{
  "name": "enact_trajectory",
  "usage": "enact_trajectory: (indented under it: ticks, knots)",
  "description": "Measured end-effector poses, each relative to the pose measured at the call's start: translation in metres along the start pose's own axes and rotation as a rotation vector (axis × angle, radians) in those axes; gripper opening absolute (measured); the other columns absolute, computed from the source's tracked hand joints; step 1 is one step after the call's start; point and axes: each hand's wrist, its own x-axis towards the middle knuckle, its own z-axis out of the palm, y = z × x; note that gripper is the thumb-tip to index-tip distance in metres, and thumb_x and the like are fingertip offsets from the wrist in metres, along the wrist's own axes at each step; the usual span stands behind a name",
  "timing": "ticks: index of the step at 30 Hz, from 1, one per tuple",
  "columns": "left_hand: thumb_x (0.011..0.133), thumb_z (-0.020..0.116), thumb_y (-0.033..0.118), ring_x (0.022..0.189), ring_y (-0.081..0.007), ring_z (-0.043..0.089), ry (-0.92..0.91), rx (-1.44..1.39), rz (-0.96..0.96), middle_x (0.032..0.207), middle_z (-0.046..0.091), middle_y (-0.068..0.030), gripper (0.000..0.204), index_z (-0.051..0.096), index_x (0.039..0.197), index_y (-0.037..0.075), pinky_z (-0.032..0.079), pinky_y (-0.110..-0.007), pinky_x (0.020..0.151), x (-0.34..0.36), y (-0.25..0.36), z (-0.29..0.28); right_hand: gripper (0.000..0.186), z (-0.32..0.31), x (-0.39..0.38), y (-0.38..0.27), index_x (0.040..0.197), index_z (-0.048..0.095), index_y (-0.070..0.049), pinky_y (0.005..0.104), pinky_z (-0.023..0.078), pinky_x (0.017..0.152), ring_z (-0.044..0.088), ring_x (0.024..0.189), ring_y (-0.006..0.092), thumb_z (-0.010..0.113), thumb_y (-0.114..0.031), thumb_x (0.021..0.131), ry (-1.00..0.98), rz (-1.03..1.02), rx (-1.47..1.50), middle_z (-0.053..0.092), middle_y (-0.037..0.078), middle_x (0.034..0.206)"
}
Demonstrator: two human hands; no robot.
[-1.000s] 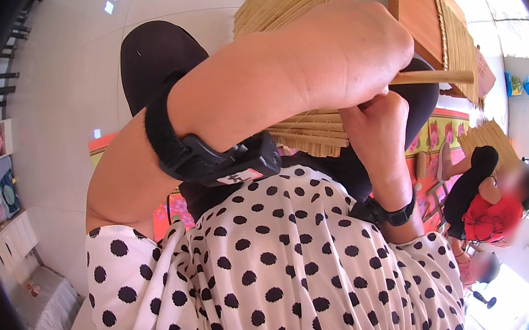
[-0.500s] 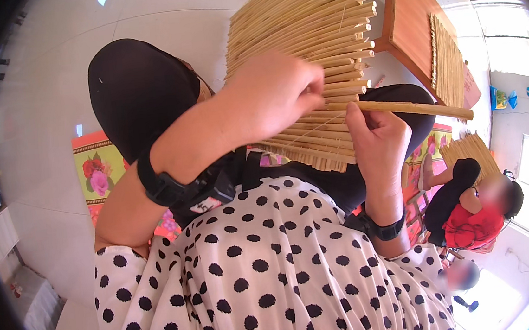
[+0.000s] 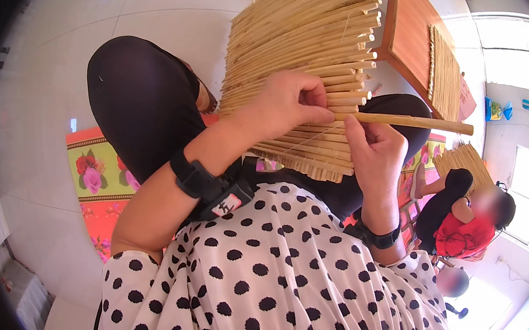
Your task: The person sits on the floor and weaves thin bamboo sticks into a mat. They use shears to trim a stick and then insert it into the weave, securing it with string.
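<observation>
A mat of straw-coloured reed stalks (image 3: 302, 31), bound with thin thread, lies across my lap and slants away from me. One longer stalk (image 3: 413, 121) sticks out past the mat's right edge. My right hand (image 3: 378, 151) is closed at that stalk, thumb tip against it near the mat's edge. My left hand (image 3: 290, 102) lies over the mat, thumb and forefinger pinched beside the stalk's inner end. What it pinches is too small to make out. A thin thread (image 3: 313, 136) runs slantwise over the near stalks.
Beyond my right knee stands an orange-brown wooden table (image 3: 415, 42) with another reed mat (image 3: 444, 74) on it. A person in red (image 3: 465, 231) sits at the right by a further reed mat (image 3: 465, 165). Flowered cloth (image 3: 97, 175) lies beneath me.
My left hand has come down and right, closer to the stalk and my right hand. Its blurred fingers now look still and pinched. The right hand stays by the long stalk.
</observation>
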Motion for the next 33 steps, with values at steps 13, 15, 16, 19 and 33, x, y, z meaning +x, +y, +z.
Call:
enact_trajectory:
  ticks: [13,15,16,19,33]
  knots:
    - [0.076,0.08,0.019,0.066,-0.0087,0.052,-0.072,0.138,-0.083,0.071,0.06,-0.0013,0.025,0.062,0.076,0.001,0.042,-0.025,0.061,0.009,0.002,-0.01,0.02,-0.019,0.003,0.01,0.093,0.069,0.01,0.0206,0.047,0.06,0.058,0.066,0.0038,0.069,-0.009,0.088,-0.171,0.005,0.169,0.069,0.005,0.074]
    - [0.08,0.077,0.017,0.069,-0.0092,0.054,-0.082,0.097,-0.085,0.075,0.062,-0.0022,0.021,0.063,0.081,0.001,0.044,-0.025,0.064,0.008,0.0,-0.012,0.02,-0.018,0.004,0.012,0.094,0.069,0.01,0.0199,0.046,0.06,0.056,0.067,0.0031,0.068,-0.009,0.088,-0.157,0.046,0.208,0.068,0.003,0.075]
    - [0.082,0.075,0.016,0.071,-0.0094,0.055,-0.081,0.063,-0.085,0.078,0.063,-0.0026,0.019,0.064,0.084,0.001,0.045,-0.025,0.066,0.006,-0.004,-0.013,0.019,-0.019,0.005,0.014,0.094,0.069,0.009,0.0196,0.045,0.06,0.056,0.066,0.003,0.068,-0.009,0.089,-0.169,0.051,0.22,0.067,0.002,0.075]
    - [0.087,0.068,0.012,0.077,-0.0098,0.058,-0.079,0.041,-0.118,0.085,0.065,-0.0039,0.013,0.064,0.092,0.0,0.047,-0.026,0.072,0.001,-0.008,-0.016,0.019,-0.025,0.008,0.022,0.094,0.068,0.009,0.019,0.043,0.059,0.054,0.066,0.0027,0.067,-0.008,0.089,-0.192,0.07,0.222,0.066,0.001,0.076]
    - [0.081,0.07,0.011,0.085,-0.0269,0.063,-0.146,0.288,0.037,0.09,0.061,-0.0125,0.016,0.065,0.093,0.001,0.05,-0.035,0.075,-0.024,-0.004,0.013,0.025,-0.046,-0.001,0.054,0.106,0.062,0.008,0.022,0.043,0.07,0.054,0.081,0.0074,0.064,-0.007,0.086,-0.222,0.148,0.389,0.062,0.004,0.091]
